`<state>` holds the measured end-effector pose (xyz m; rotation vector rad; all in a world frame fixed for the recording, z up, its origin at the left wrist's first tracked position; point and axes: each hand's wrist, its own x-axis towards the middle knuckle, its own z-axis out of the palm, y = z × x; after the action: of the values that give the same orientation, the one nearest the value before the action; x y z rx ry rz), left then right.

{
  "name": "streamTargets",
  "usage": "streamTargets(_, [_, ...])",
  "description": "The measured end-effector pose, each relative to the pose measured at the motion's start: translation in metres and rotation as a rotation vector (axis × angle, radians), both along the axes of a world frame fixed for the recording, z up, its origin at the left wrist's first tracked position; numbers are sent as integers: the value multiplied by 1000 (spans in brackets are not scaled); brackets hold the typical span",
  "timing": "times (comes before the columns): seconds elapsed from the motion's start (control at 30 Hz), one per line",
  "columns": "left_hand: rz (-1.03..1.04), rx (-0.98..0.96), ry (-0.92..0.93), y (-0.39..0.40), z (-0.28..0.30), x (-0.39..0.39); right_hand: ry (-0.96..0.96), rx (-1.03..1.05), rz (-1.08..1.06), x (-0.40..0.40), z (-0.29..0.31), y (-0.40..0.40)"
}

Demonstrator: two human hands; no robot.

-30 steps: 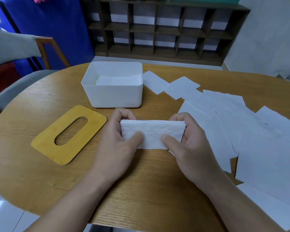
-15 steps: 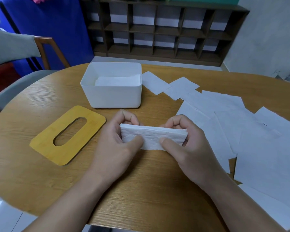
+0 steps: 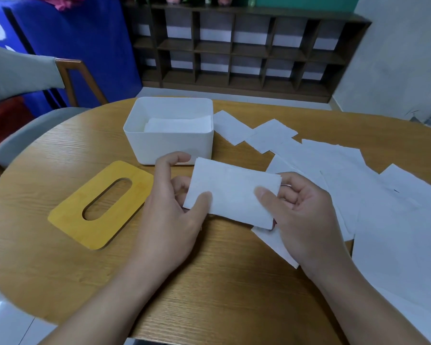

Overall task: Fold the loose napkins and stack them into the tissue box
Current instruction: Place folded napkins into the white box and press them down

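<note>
Folded napkin (image 3: 230, 192) held just above the bench (image 3: 60, 270), flat face up, a hand at each short end. Left hand (image 3: 171, 215): thumb pressed on the near-left corner, other fingers curled beneath, index raised clear of the paper. Right hand (image 3: 301, 217): thumb on top near the right edge, fingers (image 3: 288, 186) curled under it. Both hands grip the napkin; neither is free.

Tissue box (image 3: 169, 148) stands just beyond the left fingertips, lid off, a few folded napkins (image 3: 178, 124) already lying low inside. Yellow slotted lid (image 3: 100, 205) lies on the bench left of the left hand. Loose napkins (image 3: 346, 175) spread beyond and to the right of the right fingers, one sheet partly under that hand.

Step in hand, as I judge it: carrying the fold to the box. To do it well:
- keep thumbs pinching both ends so the layers don't spring open (thin paper, limp)
- hold it level, long edge parallel to the box's long wall
- lower it square onto the stack, then release both ends together
- avoid dragging the sheet under the right hand
</note>
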<state>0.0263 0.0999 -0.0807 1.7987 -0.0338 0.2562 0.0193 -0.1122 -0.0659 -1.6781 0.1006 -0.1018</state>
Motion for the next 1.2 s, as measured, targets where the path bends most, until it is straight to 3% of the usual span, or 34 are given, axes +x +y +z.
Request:
streamTargets(0.13, [58, 22, -8, 7, -2, 6, 37, -3, 12, 0, 0, 1])
streamTargets(0.3, [78, 83, -26, 10, 0, 5, -61, -155, -49, -5, -3, 4])
streamTargets(0.47, [106, 109, -118, 12, 12, 8, -113, -127, -193, -6, 9, 13])
streamTargets(0.7, [152, 114, -218, 27, 31, 31, -203, -113, -228, 23, 44, 41])
streamTargets(0.8, [174, 256, -239, 39, 34, 44, -239, -156, -191, 45, 56, 57])
streamTargets(0.93, [262, 426, -210, 57, 36, 63, -338, -364, -122, 81, 63, 78])
streamTargets(1.2, [296, 741, -71, 72, 17, 89, -381, -974, 45, 134, 45, 91])
